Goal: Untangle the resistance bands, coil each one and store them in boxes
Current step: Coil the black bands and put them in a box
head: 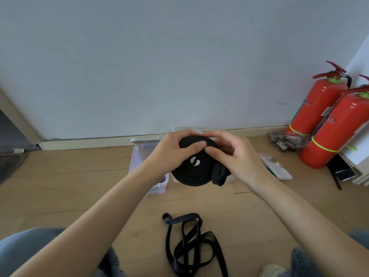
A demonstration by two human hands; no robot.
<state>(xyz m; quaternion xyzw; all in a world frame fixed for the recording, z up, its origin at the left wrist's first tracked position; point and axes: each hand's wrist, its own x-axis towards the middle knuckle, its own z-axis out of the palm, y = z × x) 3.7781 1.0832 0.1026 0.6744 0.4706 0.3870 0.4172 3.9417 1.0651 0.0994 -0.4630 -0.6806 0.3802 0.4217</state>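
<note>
Both hands hold one black band wound into a flat disc, the coil (192,163), raised above the floor (79,182) in front of the wall (179,56).

Left hand (175,151): fingers curled over the coil's upper left edge, thumb lying across its face. The hand is clamped on the coil.

Right hand (237,156): fingers curled at the coil's upper right edge, thumb tip close to the left thumb. The loose end (218,174) of the band hangs in a short fold below this hand, at the coil's lower right. The hand grips the band.

The two hands are together, thumbs nearly touching on the coil face. A small pale mark shows near the coil centre.

Directly behind and below the coil, two pale boxes stand on the floor near the wall's skirting: the left box (137,156), lid open, and the right box (229,177), mostly hidden by the hands and coil. Their contents cannot be told.

A second black band (191,242) lies loose and tangled on the floor, near the person's knees, well apart from the boxes.

To the right of the boxes a flat white packet (277,166) lies on the floor. Further right, two red extinguishers (327,124) lean at the wall's corner, with a clear bag (287,139) of dark items just beside them.
</note>
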